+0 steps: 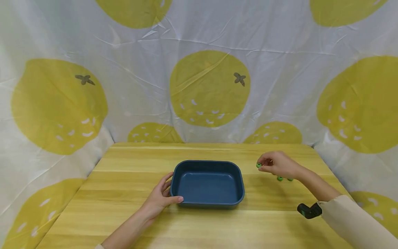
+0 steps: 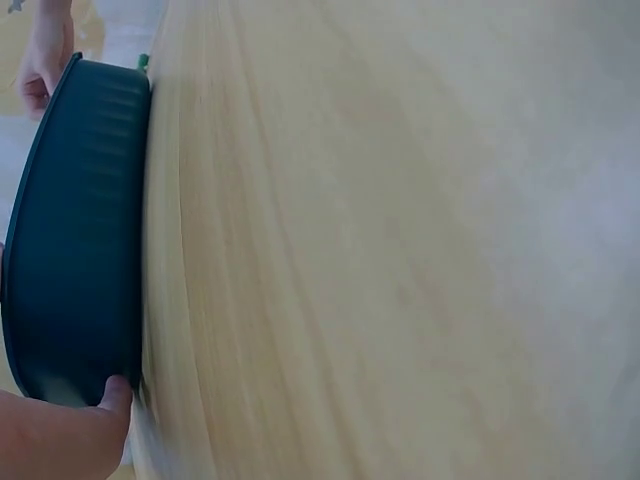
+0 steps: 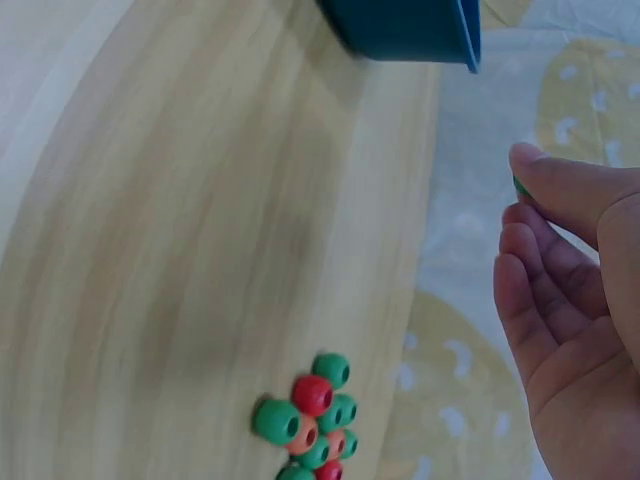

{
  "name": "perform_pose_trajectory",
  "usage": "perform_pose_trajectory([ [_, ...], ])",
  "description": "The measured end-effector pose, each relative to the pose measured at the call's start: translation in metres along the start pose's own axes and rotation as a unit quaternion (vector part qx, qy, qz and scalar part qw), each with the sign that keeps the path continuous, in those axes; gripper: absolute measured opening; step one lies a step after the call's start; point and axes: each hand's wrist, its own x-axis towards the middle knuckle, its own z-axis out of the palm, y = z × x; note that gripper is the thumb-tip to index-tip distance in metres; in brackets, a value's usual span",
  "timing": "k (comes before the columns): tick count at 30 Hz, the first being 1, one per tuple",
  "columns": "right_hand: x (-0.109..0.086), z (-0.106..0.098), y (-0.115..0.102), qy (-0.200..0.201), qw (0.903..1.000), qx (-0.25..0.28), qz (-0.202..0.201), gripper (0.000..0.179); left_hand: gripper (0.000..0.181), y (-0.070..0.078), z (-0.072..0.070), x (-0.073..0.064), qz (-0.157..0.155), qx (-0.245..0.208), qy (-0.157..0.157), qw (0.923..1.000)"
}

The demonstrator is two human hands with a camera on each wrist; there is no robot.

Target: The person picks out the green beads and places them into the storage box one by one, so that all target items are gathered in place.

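Note:
A dark blue rectangular bin [image 1: 206,204], its inside bare, stands on the wooden table. My left hand [image 1: 160,197] holds its near left corner, thumb [image 2: 117,395] against the wall and fingers along the left side. Right of the bin, my right hand [image 1: 278,165] pinches a green bead [image 1: 258,165] with a hole between thumb and fingertips, raised above the table. Only a sliver of that bead shows in the right wrist view. Below this hand lies a group of green beads [image 3: 276,421], red beads [image 3: 312,395] and orange beads [image 3: 304,434], mostly hidden behind the hand in the head view.
The wooden table [image 1: 124,193] ends at a back edge just behind the bin. A white cloth [image 1: 136,90] printed with yellow fruit hangs behind and at both sides. A black device [image 1: 309,211] sticks out at the right sleeve [image 1: 351,214].

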Motion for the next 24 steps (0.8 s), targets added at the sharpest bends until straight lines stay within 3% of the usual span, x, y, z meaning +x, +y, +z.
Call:
perform_pose_trajectory([
  [4,0.011,0.002,-0.004,-0.002,0.9999,0.0,-0.011,0.012,0.102,-0.002,0.002,0.0,0.001,0.002,0.004,1.0],
  [13,0.032,0.003,-0.012,0.001,0.9986,0.05,0.019,0.017,0.102,-0.003,0.006,0.001,0.012,0.003,0.004,0.9999],
  [24,0.052,0.02,-0.018,-0.004,0.9993,0.027,-0.026,0.018,0.097,-0.004,0.009,-0.009,-0.003,0.023,0.041,0.9989],
])
